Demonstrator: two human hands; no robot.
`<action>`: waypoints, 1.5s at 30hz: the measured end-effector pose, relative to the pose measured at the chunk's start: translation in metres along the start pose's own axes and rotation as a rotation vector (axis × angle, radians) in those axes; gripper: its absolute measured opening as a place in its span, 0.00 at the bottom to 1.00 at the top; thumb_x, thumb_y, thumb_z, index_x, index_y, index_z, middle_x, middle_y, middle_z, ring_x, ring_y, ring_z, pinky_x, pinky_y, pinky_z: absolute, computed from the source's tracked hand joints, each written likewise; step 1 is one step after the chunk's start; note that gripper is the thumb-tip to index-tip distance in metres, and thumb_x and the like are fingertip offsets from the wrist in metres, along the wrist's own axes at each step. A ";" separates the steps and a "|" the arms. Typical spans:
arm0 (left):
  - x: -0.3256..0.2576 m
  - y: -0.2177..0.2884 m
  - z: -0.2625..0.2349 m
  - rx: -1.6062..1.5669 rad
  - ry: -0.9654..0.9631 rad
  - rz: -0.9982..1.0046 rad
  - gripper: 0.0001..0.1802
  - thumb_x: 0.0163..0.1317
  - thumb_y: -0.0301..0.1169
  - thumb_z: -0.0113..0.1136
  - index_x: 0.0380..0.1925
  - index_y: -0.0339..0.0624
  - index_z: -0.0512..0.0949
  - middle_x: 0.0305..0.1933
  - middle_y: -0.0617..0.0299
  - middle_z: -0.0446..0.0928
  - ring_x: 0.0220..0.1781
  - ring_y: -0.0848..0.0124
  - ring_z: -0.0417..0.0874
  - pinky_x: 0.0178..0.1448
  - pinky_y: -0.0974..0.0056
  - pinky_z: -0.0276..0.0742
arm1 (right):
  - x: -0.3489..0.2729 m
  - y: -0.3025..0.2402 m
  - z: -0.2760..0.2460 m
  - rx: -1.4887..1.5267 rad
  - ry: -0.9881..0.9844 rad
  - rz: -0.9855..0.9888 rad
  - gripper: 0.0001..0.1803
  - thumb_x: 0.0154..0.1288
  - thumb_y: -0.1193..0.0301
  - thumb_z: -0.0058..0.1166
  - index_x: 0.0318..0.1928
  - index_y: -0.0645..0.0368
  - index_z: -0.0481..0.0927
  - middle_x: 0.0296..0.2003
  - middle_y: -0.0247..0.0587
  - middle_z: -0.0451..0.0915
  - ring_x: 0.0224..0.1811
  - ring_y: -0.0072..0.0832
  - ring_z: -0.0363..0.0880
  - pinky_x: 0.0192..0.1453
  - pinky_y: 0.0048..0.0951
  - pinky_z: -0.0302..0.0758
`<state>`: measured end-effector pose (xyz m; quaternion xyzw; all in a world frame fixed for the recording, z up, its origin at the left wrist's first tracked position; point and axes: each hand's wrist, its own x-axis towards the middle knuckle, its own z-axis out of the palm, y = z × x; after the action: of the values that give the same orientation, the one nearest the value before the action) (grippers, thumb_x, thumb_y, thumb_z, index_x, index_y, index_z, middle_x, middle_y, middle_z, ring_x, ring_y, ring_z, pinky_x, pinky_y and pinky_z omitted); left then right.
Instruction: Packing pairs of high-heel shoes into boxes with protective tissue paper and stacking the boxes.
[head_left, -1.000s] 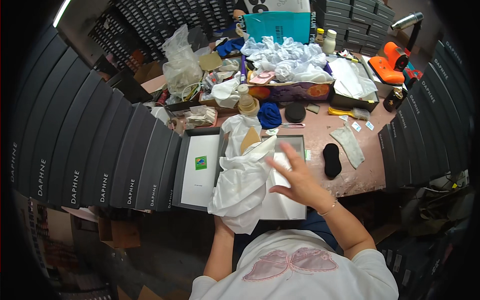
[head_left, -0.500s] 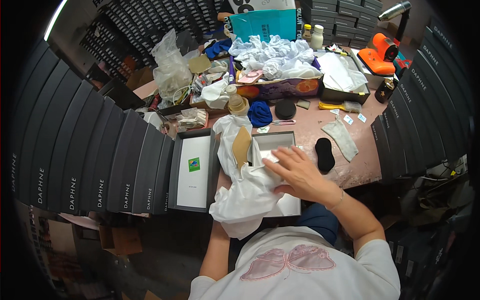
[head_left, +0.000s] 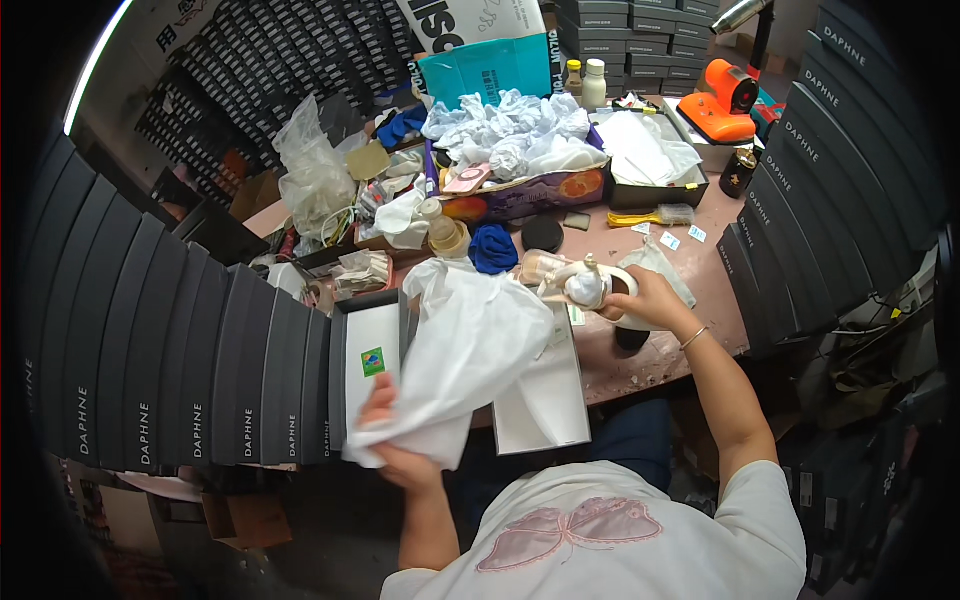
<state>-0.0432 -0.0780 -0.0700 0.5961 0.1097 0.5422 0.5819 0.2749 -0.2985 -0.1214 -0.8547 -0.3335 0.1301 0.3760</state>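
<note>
Your left hand (head_left: 408, 466) gripped the near edge of the tissue (head_left: 480, 335) in bent fingers; your right hand (head_left: 650, 300) clasped the shoe (head_left: 588, 288) at one end, over the desk (head_left: 715, 310). A wide swing of your left arm could have knocked the stack (head_left: 260, 380). The box (head_left: 545, 415) lay partly beneath the tissue, so its rim might have caught and torn the sheet if pulled hard. Held from one end, the shoe could have swung or slipped. Its white wad (head_left: 585, 290) might have dropped out had you tipped it.
</note>
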 end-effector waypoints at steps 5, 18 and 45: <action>-0.050 -0.113 0.063 1.091 -1.462 -0.123 0.19 0.62 0.37 0.59 0.50 0.39 0.73 0.57 0.49 0.72 0.63 0.57 0.73 0.71 0.45 0.57 | 0.013 -0.009 -0.020 0.030 0.114 -0.036 0.31 0.51 0.56 0.67 0.49 0.67 0.78 0.42 0.53 0.82 0.46 0.40 0.82 0.49 0.35 0.76; -0.036 -0.059 0.043 -0.486 -0.868 -1.495 0.28 0.70 0.43 0.47 0.66 0.44 0.58 0.60 0.50 0.70 0.52 0.64 0.79 0.52 0.57 0.80 | -0.013 -0.136 0.011 -0.485 -0.540 -0.698 0.28 0.41 0.54 0.70 0.38 0.61 0.78 0.30 0.47 0.80 0.34 0.44 0.82 0.40 0.43 0.75; -0.121 -0.044 0.038 -0.407 -0.055 -0.912 0.50 0.62 0.71 0.35 0.70 0.41 0.50 0.70 0.57 0.59 0.70 0.63 0.62 0.72 0.55 0.57 | -0.055 -0.127 0.145 -0.054 -0.396 -0.591 0.26 0.71 0.56 0.42 0.55 0.67 0.69 0.47 0.58 0.73 0.57 0.51 0.67 0.71 0.59 0.46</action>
<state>-0.0383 -0.1793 -0.1588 0.3760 0.2357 0.2272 0.8669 0.1056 -0.1915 -0.1290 -0.6892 -0.6360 0.1698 0.3029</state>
